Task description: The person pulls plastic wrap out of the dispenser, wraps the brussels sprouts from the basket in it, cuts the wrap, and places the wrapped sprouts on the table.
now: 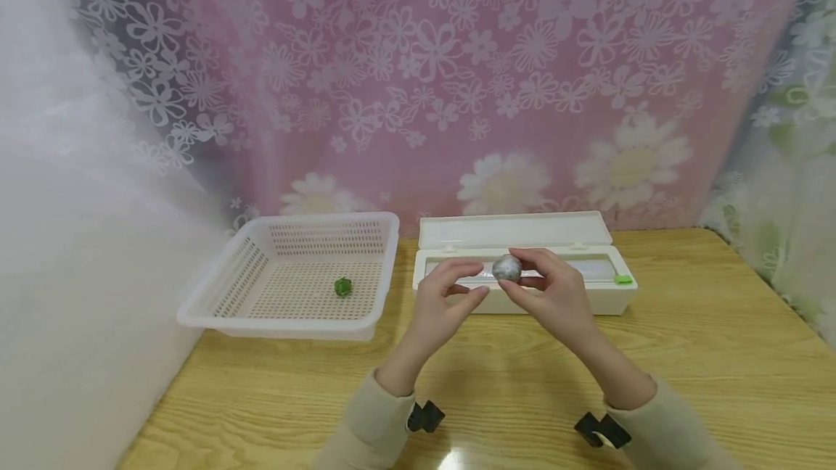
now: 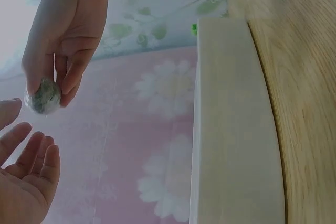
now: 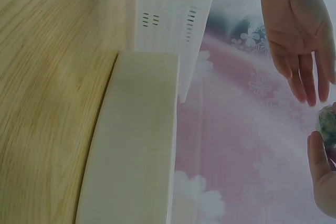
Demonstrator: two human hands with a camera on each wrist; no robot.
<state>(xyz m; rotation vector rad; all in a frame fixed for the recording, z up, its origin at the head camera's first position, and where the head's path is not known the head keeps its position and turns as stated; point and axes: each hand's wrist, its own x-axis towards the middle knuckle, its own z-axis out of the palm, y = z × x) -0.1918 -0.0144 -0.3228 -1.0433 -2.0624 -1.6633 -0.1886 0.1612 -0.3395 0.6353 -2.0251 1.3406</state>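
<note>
My right hand (image 1: 555, 297) pinches a small round greenish thing wrapped in clear film (image 1: 506, 268) between thumb and fingertips. What lies under the wrapping is blurred. Just to its left, my left hand (image 1: 439, 303) holds nothing, its fingers apart and loosely bent toward the wrapped ball. In the left wrist view a narrow gap shows between the left fingertips and the ball (image 2: 44, 97). Both hands are raised in front of a white cling film box (image 1: 522, 303), whose lid (image 1: 512, 231) is up. A film roll (image 1: 594, 269) lies inside it.
A white perforated plastic basket (image 1: 287, 324) stands left of the box, with a small green roundish thing (image 1: 342, 286) in it. A bright green tab (image 1: 623, 279) sits on the box's right front edge. A flowered curtain (image 1: 418, 93) hangs behind the wooden table (image 1: 705, 325).
</note>
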